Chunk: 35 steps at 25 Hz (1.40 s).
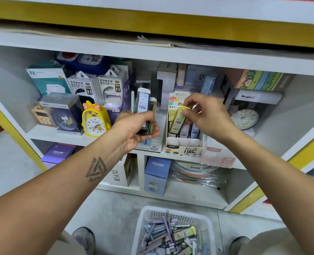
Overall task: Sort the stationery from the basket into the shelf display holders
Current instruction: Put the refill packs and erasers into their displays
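Pinching yellow lead case [178,119] in right hand [210,117], lowering into display holder [184,144] on shelf; left hand [136,127] clutching spare cases [146,109]. Risking misaligned entry, jamming against neighbouring cases.
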Each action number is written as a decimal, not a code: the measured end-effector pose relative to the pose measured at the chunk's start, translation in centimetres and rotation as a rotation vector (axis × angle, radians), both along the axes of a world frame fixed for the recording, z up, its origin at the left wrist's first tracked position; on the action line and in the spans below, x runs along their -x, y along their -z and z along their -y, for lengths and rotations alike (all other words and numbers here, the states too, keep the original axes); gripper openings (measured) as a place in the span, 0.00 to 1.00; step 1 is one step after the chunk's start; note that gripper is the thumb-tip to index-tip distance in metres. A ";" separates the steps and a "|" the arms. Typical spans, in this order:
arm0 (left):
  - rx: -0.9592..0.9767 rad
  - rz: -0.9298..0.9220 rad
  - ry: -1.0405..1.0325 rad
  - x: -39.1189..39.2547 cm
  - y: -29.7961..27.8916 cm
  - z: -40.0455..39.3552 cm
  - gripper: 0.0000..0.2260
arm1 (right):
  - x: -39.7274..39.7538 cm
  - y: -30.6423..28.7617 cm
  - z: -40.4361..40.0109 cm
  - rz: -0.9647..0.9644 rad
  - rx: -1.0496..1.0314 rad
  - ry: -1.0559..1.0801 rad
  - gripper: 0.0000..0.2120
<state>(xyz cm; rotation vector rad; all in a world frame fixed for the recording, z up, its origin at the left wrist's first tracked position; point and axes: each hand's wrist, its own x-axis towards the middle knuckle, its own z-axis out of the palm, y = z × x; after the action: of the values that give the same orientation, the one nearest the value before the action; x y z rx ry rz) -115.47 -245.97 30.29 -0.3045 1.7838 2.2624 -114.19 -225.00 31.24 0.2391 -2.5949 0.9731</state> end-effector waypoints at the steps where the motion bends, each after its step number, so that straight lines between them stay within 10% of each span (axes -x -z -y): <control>1: -0.001 -0.001 0.008 -0.1 0.0 -0.1 0.07 | 0.1 0.3 0.2 -0.020 -0.071 -0.006 0.04; 11: -0.025 -0.044 0.181 -1.1 -0.1 -0.9 0.05 | -0.2 1.4 1.4 0.038 -0.504 -0.005 0.10; 16: -0.046 -0.039 0.224 -1.7 0.0 -1.0 0.10 | -0.6 -0.6 1.7 0.406 0.762 -0.146 0.21; 23: -0.135 0.008 0.242 -2.1 -0.2 -0.7 0.09 | -1.6 -1.0 1.4 0.371 0.895 -0.279 0.18; 35: -0.099 -0.042 0.059 -0.8 0.3 -0.3 0.07 | -0.9 0.6 0.2 0.098 0.136 -0.044 0.04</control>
<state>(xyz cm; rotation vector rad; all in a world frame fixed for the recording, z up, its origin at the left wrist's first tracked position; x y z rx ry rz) -114.67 -245.62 30.01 -0.1852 1.6708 2.3223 -113.33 -225.24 30.68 0.2194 -2.6065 1.1999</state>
